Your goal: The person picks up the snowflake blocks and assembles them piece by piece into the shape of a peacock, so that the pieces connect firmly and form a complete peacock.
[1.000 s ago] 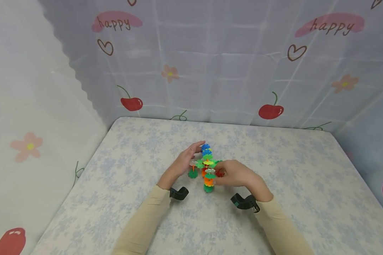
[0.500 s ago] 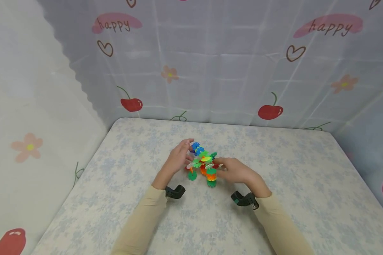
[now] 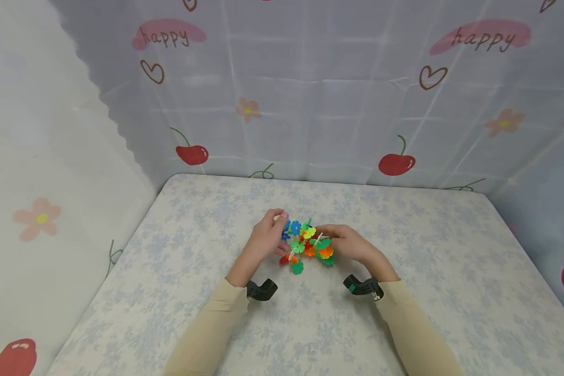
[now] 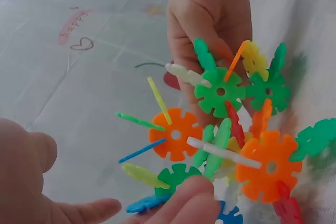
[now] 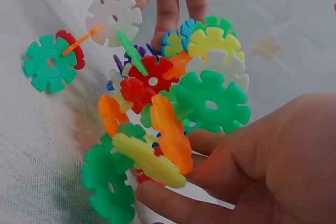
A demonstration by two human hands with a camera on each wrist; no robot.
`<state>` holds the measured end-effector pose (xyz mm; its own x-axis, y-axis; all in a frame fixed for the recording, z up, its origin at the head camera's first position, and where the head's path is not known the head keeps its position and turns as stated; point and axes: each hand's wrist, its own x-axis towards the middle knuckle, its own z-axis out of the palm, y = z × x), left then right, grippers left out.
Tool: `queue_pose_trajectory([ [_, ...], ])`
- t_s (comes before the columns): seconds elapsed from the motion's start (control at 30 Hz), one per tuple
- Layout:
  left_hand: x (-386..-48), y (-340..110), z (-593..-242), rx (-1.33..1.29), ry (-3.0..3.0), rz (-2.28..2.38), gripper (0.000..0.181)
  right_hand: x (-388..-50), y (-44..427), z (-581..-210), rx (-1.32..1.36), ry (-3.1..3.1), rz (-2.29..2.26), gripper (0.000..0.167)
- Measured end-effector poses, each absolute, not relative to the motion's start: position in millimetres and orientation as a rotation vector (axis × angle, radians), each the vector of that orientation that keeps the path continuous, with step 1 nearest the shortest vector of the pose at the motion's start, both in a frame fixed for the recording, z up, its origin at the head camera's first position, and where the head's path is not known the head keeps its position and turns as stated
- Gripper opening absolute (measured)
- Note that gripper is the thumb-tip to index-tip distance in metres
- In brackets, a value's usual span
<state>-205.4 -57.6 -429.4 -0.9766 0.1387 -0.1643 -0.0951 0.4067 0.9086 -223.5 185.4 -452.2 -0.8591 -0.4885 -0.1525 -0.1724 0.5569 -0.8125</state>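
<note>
A model built of interlocking plastic snowflake discs stands between both hands on the table. Its discs are green, orange, yellow, red, white and blue. At the model's blue end, the left hand has its fingers spread and fairly straight, and its fingertips touch the blue and green discs in the left wrist view. From the other side, the right hand holds the model's right part, its fingers bent behind an orange disc and one digit below a yellow disc. Some of its fingertips are hidden by discs.
The table has a pale cloth with blue floral print. A curtain with cherries and hearts rises behind its far edge. Dark wrist cameras sit on both wrists.
The model has turned between the hands: its blue end first swings left, then comes nearer, while the orange and green leg moves right. Both hands shift slightly with it.
</note>
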Motion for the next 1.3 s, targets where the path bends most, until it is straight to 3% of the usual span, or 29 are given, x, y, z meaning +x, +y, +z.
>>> queue_pose_trajectory([
  [0.3, -212, -65, -445, 0.162, 2.754, 1.567, 0.038, -222, 187, -446, -0.519, 2.388, -1.322, 0.049],
  [0.47, -218, -69, -448, 0.366, 2.694, 1.449, 0.057, -212, 181, -433, -0.591, 2.421, -1.280, 0.048],
  [0.63, -221, -71, -449, 0.521, 2.609, 1.284, 0.068, -205, 170, -434, -0.688, 2.571, -1.150, 0.064],
  [1.07, -220, -70, -449, 0.616, 2.608, 1.237, 0.043, -206, 159, -448, -0.566, 2.887, -1.069, 0.043],
  [1.3, -217, -66, -445, 0.645, 2.554, 1.232, 0.041, -210, 164, -447, -0.545, 2.881, -1.064, 0.044],
])
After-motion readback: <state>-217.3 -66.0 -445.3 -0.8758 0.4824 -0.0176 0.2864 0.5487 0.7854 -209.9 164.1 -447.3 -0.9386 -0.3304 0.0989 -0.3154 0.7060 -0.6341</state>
